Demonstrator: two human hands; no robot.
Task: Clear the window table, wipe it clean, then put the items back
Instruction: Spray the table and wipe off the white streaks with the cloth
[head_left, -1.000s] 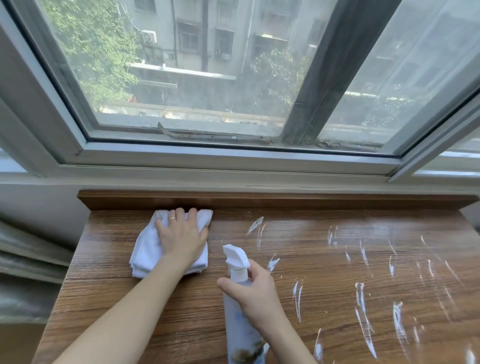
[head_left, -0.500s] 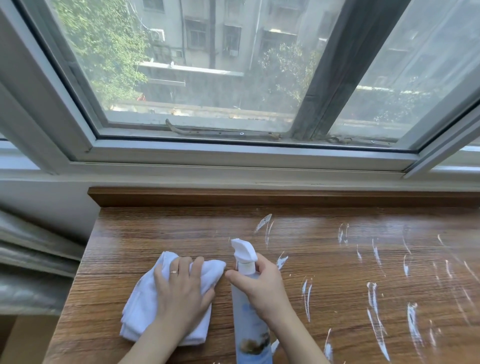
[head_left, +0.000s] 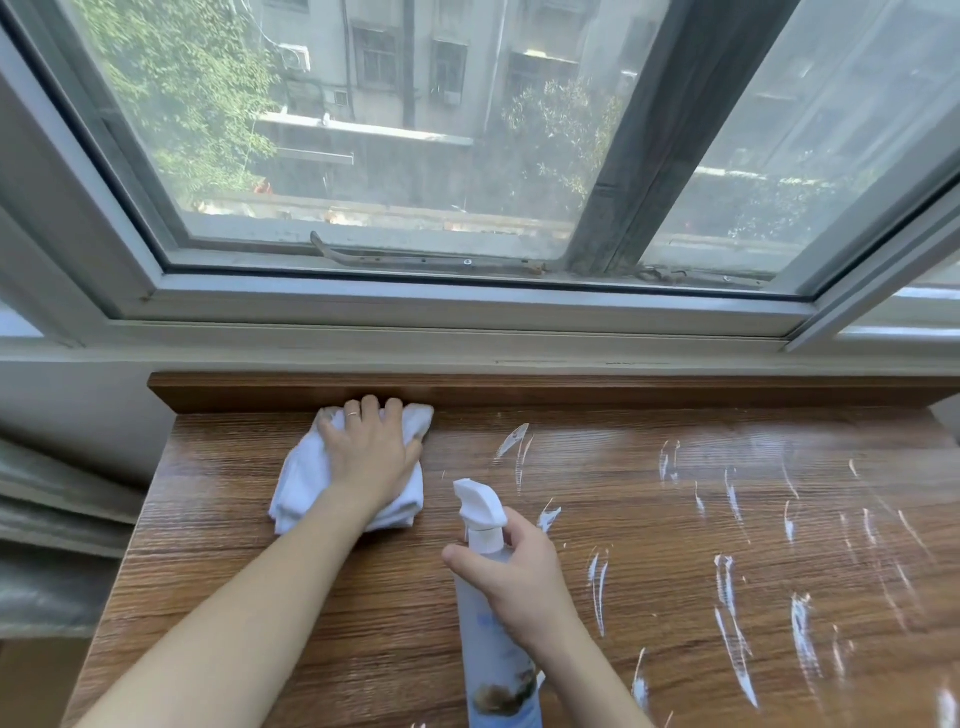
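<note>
My left hand (head_left: 369, 454) presses flat on a folded white cloth (head_left: 301, 478) at the far left of the wooden window table (head_left: 649, 519), its fingertips against the raised back ledge (head_left: 571, 392). My right hand (head_left: 519, 577) grips a white spray bottle (head_left: 491, 639) upright near the table's front, its nozzle (head_left: 478, 501) pointing left. White streaks of cleaner foam (head_left: 727, 597) lie across the middle and right of the tabletop.
A large window with a grey-white frame (head_left: 467, 312) runs right behind the table's ledge. Grey folded curtain fabric (head_left: 57, 519) hangs off the table's left edge. The table's left edge (head_left: 140, 545) drops off beside the cloth.
My left hand has pushed the cloth from the table's front back up to the rear ledge. My right hand and the bottle stayed in about the same place.
</note>
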